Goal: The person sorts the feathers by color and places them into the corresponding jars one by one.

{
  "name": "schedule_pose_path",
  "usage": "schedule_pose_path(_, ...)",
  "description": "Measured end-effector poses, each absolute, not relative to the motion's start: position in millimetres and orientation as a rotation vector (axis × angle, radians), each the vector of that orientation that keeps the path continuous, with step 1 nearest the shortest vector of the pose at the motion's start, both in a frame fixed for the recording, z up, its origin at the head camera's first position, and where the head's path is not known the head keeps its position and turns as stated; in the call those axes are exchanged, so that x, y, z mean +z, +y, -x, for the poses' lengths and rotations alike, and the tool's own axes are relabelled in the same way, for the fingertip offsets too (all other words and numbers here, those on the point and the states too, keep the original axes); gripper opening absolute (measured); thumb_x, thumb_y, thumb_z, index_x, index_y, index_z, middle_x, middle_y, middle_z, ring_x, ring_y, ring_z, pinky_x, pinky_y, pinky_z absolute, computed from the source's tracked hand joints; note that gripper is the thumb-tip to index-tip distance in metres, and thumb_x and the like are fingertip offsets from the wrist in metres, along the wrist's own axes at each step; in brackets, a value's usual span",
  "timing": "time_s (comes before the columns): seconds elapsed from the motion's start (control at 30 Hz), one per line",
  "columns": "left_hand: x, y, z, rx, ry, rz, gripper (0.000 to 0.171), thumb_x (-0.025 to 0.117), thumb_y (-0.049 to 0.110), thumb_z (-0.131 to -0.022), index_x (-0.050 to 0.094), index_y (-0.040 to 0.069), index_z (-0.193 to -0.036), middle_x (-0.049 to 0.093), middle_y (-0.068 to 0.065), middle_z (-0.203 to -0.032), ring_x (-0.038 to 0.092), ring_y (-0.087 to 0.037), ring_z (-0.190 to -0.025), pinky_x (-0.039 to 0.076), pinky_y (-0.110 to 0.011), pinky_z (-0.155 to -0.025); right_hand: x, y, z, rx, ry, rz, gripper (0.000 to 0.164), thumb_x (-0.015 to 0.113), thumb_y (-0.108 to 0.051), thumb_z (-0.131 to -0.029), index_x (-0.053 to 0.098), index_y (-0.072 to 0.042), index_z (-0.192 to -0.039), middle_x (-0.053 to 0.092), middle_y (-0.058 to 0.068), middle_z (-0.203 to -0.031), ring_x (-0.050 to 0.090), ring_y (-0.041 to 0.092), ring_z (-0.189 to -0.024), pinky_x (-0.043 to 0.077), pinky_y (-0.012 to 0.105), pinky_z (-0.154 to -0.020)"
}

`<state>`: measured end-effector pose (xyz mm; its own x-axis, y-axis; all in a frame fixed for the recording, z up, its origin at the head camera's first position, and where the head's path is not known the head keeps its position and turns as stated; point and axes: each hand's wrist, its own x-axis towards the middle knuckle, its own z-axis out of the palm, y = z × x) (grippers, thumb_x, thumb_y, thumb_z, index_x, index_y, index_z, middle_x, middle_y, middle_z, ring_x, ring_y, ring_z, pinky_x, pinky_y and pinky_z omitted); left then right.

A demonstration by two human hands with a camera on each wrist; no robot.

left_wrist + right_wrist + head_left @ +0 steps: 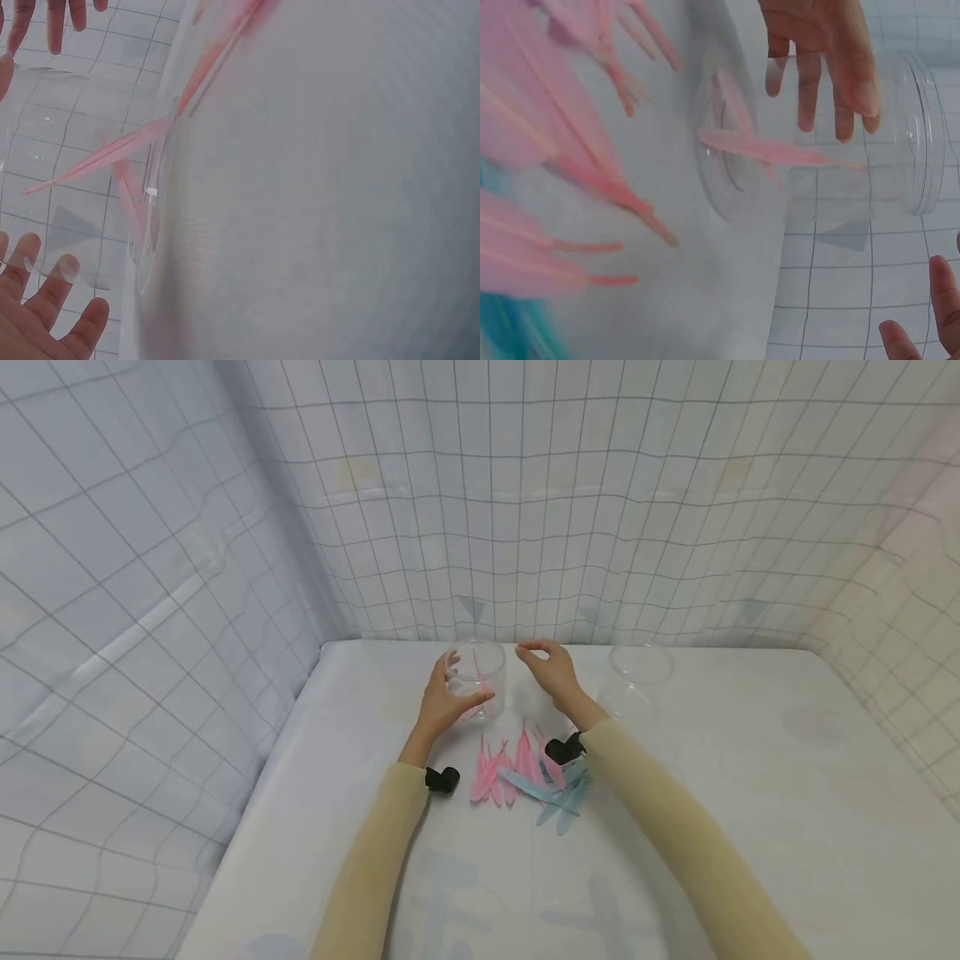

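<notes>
My left hand [444, 697] grips a clear jar [892, 187] around its side, with the thumb in front and the fingers behind. The jar stands upright on the white table. Inside it, a pink feather [112, 156] leans across another pink feather [130, 196]. To the right of the jar's rim, my right hand [551, 670] hovers with bent fingers. Its fingertips [939, 274] show apart in the right wrist view, with nothing between them. Below the hands lies a loose pile of pink feathers [491, 777] and light blue feathers [528, 787].
A second clear jar [642, 663] stands to the right, behind my right wrist. Black wrist cameras [442, 780] sit at both sleeves. Grid-patterned white cloth [495, 527] hangs behind the table [750, 793] and at its sides.
</notes>
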<state>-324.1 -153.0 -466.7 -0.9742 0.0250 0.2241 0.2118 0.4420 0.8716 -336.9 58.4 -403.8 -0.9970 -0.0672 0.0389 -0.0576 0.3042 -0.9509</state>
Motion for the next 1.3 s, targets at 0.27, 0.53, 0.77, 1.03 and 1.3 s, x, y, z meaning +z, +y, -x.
schedule_pose_path(0.27, -467, -153, 325, -1.574, -2.5, 0.221, 0.103, 0.082, 0.046, -0.07, 0.021, 0.022, -0.15, 0.034, 0.001, -0.147, 0.031, -0.033, -0.131, 0.032, -0.053, -0.1, -416, 84, 329, -1.533, 2.659, 0.228, 0.04, 0.063, -0.038, -0.09, 0.065, -0.005, -0.112, 0.043, 0.013, -0.141, 0.033, 0.032, -0.132, 0.031, 0.051, -0.102)
schedule_pose_path(0.53, -467, -154, 326, -1.574, -2.501, 0.233, 0.103, 0.082, 0.047, -0.07, 0.021, 0.022, -0.15, 0.034, 0.001, -0.148, 0.031, -0.034, -0.132, 0.032, -0.054, -0.1, -426, 97, 323, -1.18, 2.822, 0.337, 0.033, 0.069, -0.033, -0.086, 0.073, -0.003, -0.099, 0.048, 0.022, -0.135, 0.03, 0.041, -0.131, 0.024, 0.053, -0.106)
schedule_pose_path(0.77, -467, -154, 325, -1.579, -2.504, 0.227, 0.103, 0.082, 0.046, -0.07, 0.021, 0.023, -0.15, 0.034, 0.002, -0.148, 0.031, -0.033, -0.132, 0.032, -0.054, -0.1, -432, 101, 317, -0.886, 2.883, 0.361, 0.031, 0.074, -0.038, -0.081, 0.074, -0.008, -0.085, 0.041, 0.025, -0.14, 0.016, 0.047, -0.136, 0.03, 0.06, -0.1)
schedule_pose_path(1.03, -467, -154, 326, -1.563, -2.517, 0.221, 0.104, 0.082, 0.047, -0.069, 0.021, 0.023, -0.15, 0.034, 0.003, -0.148, 0.03, -0.033, -0.132, 0.031, -0.054, -0.1, -434, 102, 311, -0.694, 2.876, 0.402, 0.028, 0.077, -0.037, -0.078, 0.072, -0.01, -0.072, 0.044, 0.024, -0.138, 0.016, 0.045, -0.137, 0.032, 0.062, -0.096)
schedule_pose_path(1.3, -468, -154, 326, -1.564, -2.513, 0.222, 0.104, 0.082, 0.047, -0.069, 0.021, 0.023, -0.15, 0.034, 0.003, -0.148, 0.03, -0.034, -0.132, 0.032, -0.054, -0.1, -439, 99, 304, -0.538, 2.881, 0.487, 0.026, 0.077, -0.035, -0.076, 0.069, -0.013, -0.064, 0.041, 0.025, -0.141, 0.012, 0.045, -0.138, 0.033, 0.059, -0.098)
